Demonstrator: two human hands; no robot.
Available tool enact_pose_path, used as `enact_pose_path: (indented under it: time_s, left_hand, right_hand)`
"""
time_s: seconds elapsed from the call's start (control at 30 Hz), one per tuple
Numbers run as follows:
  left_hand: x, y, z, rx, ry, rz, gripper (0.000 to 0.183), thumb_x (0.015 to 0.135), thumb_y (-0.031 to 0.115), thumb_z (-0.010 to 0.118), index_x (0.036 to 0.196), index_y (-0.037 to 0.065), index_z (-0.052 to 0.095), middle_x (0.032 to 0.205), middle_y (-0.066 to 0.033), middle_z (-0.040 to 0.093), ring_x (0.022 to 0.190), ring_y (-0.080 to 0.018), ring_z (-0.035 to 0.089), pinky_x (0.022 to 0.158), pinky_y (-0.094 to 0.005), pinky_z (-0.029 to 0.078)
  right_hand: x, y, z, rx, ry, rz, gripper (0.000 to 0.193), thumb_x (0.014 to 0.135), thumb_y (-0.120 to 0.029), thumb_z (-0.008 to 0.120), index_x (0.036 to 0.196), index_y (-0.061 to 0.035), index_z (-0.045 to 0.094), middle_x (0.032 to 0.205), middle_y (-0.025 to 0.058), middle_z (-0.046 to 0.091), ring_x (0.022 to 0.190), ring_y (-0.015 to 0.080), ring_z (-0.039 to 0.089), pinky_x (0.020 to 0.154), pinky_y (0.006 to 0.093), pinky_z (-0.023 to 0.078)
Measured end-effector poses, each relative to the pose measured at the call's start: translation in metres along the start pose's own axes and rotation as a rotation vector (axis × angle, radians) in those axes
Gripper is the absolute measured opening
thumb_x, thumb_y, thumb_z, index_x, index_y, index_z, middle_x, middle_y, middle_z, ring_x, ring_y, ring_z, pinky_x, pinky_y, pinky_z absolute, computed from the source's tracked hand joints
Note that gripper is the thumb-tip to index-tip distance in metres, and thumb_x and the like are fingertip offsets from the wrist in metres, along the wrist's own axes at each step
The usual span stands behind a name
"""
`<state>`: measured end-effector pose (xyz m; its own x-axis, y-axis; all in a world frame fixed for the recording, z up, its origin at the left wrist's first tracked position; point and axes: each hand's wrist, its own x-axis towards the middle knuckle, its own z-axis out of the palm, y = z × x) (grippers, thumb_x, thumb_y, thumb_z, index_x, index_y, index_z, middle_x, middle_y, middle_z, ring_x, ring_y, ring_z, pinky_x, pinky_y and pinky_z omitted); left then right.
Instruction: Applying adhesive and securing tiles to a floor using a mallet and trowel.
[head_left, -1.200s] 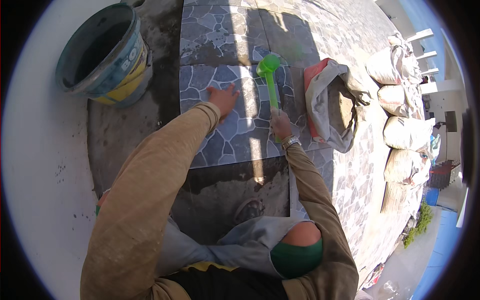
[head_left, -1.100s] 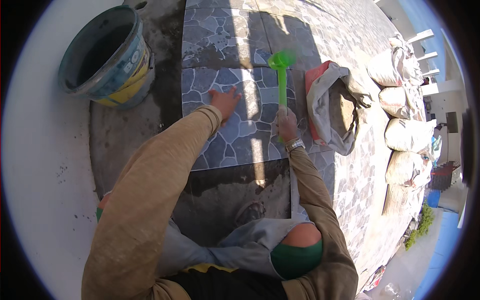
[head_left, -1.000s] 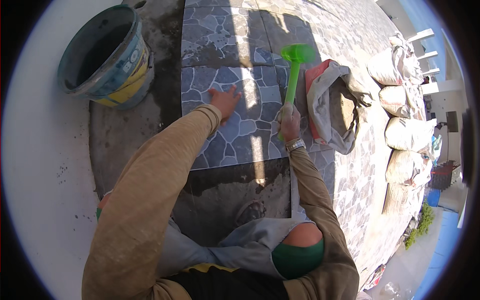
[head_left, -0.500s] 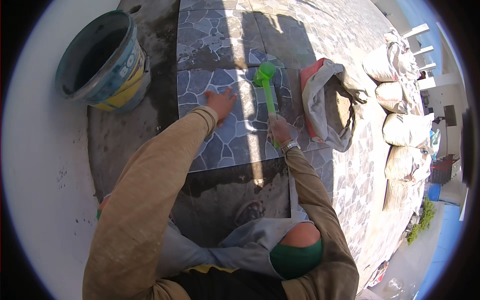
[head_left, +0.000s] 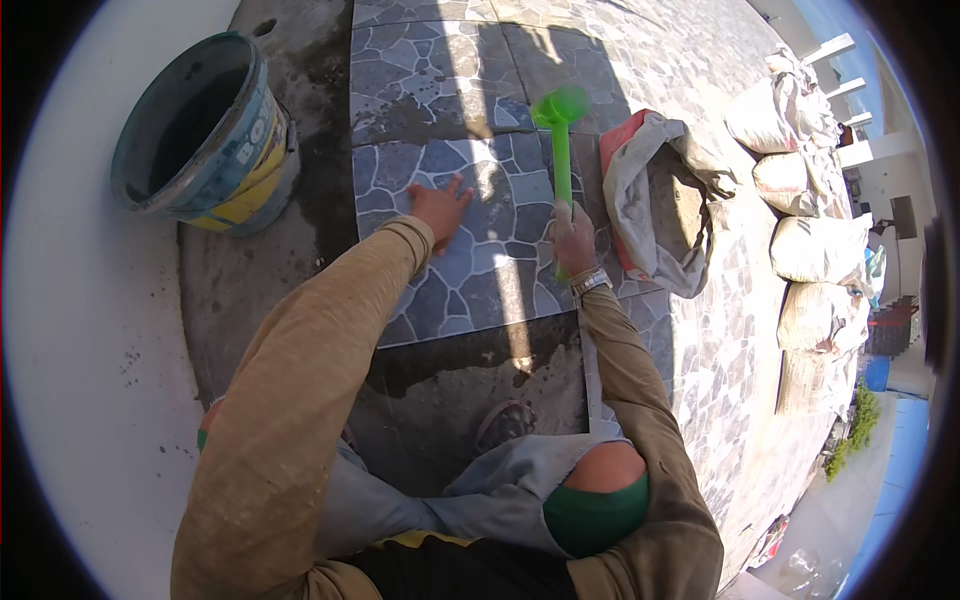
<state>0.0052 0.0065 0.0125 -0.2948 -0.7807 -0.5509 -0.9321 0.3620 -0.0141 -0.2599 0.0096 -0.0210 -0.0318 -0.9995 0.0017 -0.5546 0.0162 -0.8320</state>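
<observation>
My right hand (head_left: pixel 573 240) is wrapped round the handle of a green mallet (head_left: pixel 562 150), with a watch on that wrist. The mallet's head is blurred and points away from me, near the far right corner of a stone-patterned floor tile (head_left: pixel 440 290). Flat on this tile, my left hand (head_left: pixel 440 212) lies with its fingers spread. Grey and blue shapes with pale joint lines cover the tile. Bare, damp-looking concrete (head_left: pixel 450 380) shows along its near edge.
A bucket (head_left: pixel 235 150) stands at the left by a white wall (head_left: pixel 90 330). Right of the tile sits an opened sack (head_left: pixel 640 205) with sandy contents. Several filled sacks (head_left: pixel 815 248) line the far right. More patterned tiles (head_left: pixel 570 70) extend beyond and rightward.
My right hand has moved the mallet slightly right and farther away, its head lifting off the tile's far right area. My left hand stays in place on the tile.
</observation>
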Motion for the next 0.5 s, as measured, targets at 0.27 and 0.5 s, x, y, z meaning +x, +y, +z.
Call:
enact_pose_path:
  time_s: [0.27,0.5]
  left_hand:
    - [0.022,0.022,-0.012,0.070,0.065,0.046,0.132,0.060,0.038,0.096,0.162,0.019,0.015,0.169,-0.0114,0.008,0.126,-0.0381,0.059,0.101,-0.0651,0.044]
    - [0.011,-0.013,0.024,0.058,0.023,0.008,0.139,0.052,0.043,0.097,0.162,0.017,0.016,0.169,-0.0138,0.011,0.120,-0.0416,0.063,0.096,-0.0634,0.046]
  right_hand:
    - [-0.004,0.027,-0.027,-0.099,-0.092,0.117,0.044,0.100,-0.041,0.051,0.091,0.0014,0.060,0.073,0.0233,0.063,0.071,0.0465,0.064,0.064,0.0503,0.048]
    - [-0.032,-0.025,0.003,-0.009,-0.008,-0.081,0.039,0.098,-0.039,0.051,0.107,-0.0017,0.058,0.087,0.0272,0.065,0.083,0.0477,0.065,0.076,0.0553,0.048]
